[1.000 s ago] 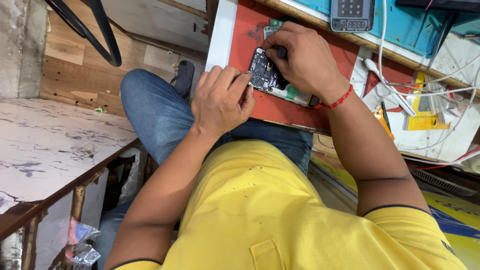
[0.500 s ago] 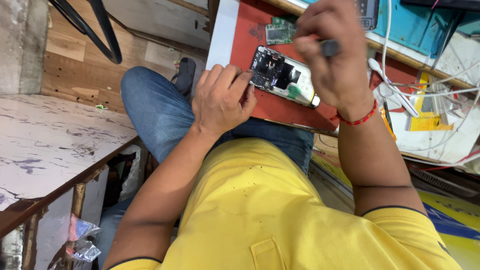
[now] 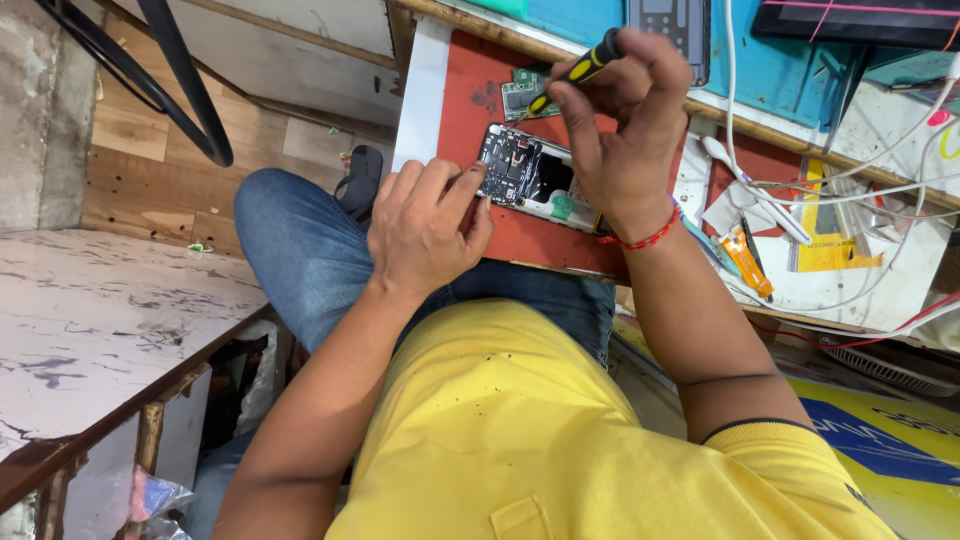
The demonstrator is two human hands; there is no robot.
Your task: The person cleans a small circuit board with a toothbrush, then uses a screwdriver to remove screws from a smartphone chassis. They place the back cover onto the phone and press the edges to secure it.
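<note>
Above opened phone (image 3: pixel 530 180): right hand (image 3: pixel 625 130) higher

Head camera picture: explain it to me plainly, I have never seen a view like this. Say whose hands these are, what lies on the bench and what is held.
There is no machine here. The one view comes from a camera on a person's head, looking down over their yellow shirt and jeans. The left hand steadies an opened phone, its insides exposed, lying on a red mat. The right hand, with a red thread at the wrist, holds a small yellow-and-black screwdriver raised above the phone. A loose green circuit board lies on the mat beyond. White cables lie to the right.
</note>
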